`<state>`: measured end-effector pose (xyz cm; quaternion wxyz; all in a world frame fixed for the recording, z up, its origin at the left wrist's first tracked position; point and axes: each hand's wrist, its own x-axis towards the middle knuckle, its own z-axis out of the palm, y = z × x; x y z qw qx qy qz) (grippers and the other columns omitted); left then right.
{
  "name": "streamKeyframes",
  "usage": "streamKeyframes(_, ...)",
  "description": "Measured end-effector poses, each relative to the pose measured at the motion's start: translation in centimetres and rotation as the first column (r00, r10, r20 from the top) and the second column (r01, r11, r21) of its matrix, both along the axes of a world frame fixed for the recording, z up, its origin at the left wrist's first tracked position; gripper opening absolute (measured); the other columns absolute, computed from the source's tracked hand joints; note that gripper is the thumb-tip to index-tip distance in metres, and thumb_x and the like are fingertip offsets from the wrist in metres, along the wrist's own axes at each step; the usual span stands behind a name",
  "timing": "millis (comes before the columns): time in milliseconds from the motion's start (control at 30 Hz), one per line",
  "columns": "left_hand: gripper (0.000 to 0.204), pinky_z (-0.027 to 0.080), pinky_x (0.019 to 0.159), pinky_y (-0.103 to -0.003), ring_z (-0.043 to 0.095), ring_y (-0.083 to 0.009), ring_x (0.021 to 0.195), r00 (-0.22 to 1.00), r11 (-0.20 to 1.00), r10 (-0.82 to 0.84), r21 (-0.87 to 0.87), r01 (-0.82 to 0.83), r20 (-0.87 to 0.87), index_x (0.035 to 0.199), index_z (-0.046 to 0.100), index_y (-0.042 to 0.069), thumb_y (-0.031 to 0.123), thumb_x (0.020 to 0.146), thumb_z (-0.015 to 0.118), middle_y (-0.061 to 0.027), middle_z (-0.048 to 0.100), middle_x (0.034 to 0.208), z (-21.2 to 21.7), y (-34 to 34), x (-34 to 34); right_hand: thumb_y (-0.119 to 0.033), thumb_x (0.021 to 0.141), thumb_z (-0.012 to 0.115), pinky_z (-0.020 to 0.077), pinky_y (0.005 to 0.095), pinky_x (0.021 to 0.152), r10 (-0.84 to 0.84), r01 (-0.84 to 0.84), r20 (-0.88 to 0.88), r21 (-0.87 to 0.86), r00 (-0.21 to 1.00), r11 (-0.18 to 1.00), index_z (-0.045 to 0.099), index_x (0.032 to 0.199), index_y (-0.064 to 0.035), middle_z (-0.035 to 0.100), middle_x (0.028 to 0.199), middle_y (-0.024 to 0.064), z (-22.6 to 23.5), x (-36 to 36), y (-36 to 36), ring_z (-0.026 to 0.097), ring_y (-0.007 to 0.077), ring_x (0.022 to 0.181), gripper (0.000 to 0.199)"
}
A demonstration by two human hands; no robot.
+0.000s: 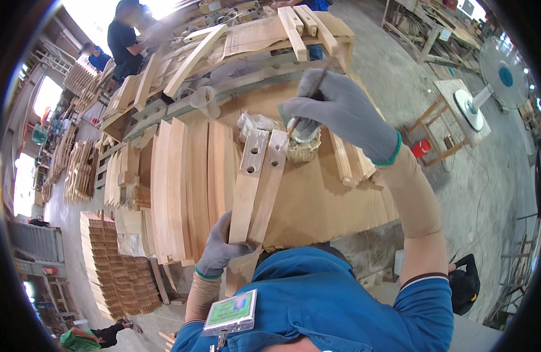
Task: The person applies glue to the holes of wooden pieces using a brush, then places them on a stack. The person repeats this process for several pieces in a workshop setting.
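Workbench seen from above the worker's head. The left hand point(218, 249), in a grey knitted glove with a green cuff, is closed around the near ends of two wooden slats point(257, 185); these are pale, smooth, flat and slightly tapered, held side by side, with round holes bored near their far ends. The right hand point(341, 114), gloved alike, grips a thin brush point(308, 100) whose tip dips into a small pot point(304, 141), crusted and yellowish outside, standing just beyond the slats' far ends. Both rest over a brown board tabletop point(317, 202). Left of the slats lies a row of curved, light planks point(185, 185), edges touching. Beyond, a wooden frame jig point(253, 44) carries loose battens. A rectangular badge point(230, 312), green and white, hangs on the blue shirt point(335, 305) at the near edge. A white pedestal fan point(499, 79) stands far right, bent by the lens. Another person point(125, 41) works far left, blurred. The pot's contents cannot be made out.
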<state>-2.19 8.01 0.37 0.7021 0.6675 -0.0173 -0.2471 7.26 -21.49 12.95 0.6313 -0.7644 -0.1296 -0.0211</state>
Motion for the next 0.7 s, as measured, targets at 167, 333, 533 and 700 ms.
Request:
streamKeyframes(167,0.079,0.044,0.092,-0.029,0.055,-0.0147,0.103,1.000,1.000,0.002,0.030,-0.002,-0.003,0.127,0.047,-0.002,0.008,0.055,0.078,-0.0061,0.059,0.111,1.1,0.4,0.2,-0.008,0.090,0.060,0.0576,0.0272,0.064,-0.225,0.201,-0.001,0.454,0.974,0.868,0.053,0.080,-0.0024,0.064,0.079,0.0103,-3.0,-2.4,-0.3,0.067,0.0172,0.070,0.013)
streamKeyframes(333,0.081,0.043,0.092,-0.028,0.055,-0.0139,0.103,1.000,0.998,-0.005,-0.057,0.005,-0.012,0.127,0.047,-0.003,0.007,0.053,0.078,-0.0059,0.059,0.112,1.0,1.1,0.2,0.001,0.090,0.054,0.0597,0.0337,0.070,-0.447,0.262,0.066,0.730,0.892,0.631,0.051,0.081,-0.0003,0.062,0.087,0.0139,-7.9,-4.6,2.4,0.067,0.0216,0.077,0.010)
streamKeyframes(533,0.083,0.043,0.092,-0.028,0.055,-0.0140,0.104,1.000,0.999,-0.006,-0.040,0.007,0.023,0.128,0.046,-0.003,0.006,0.053,0.078,-0.0060,0.058,0.113,1.5,0.7,-0.1,0.008,0.087,0.055,0.0577,0.0337,0.081,-0.390,0.143,0.163,0.750,0.906,0.646,0.052,0.085,0.0002,0.058,0.098,0.0146,-10.2,-5.3,3.3,0.064,0.0207,0.086,0.009)
streamKeyframes(700,0.083,0.044,0.091,-0.028,0.055,-0.0139,0.104,1.000,0.996,-0.007,-0.089,0.008,0.011,0.128,0.046,-0.003,0.005,0.053,0.078,-0.0058,0.059,0.113,0.6,0.9,-0.3,0.015,0.081,0.056,0.0552,0.0369,0.088,-0.387,0.125,0.286,0.640,0.877,0.758,0.052,0.083,0.0007,0.057,0.099,0.0134,-10.5,-5.0,2.0,0.062,0.0216,0.093,0.015)
